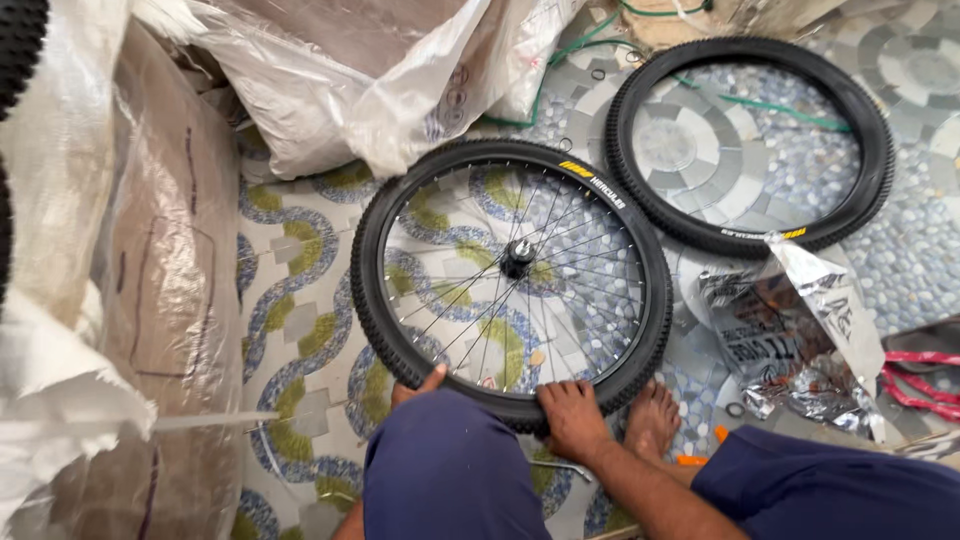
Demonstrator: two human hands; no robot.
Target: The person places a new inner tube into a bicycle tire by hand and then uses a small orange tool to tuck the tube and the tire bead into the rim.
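both hands point(572, 417) hold spoked wheel point(511, 275) flat.

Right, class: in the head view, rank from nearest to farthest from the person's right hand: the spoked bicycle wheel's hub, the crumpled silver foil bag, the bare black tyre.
1. Spoked bicycle wheel's hub, up-left of the right hand.
2. Crumpled silver foil bag, to its right.
3. Bare black tyre, far upper right.

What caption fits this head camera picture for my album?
Two hands, left and right, hold a spoked bicycle wheel flat on a patterned floor.
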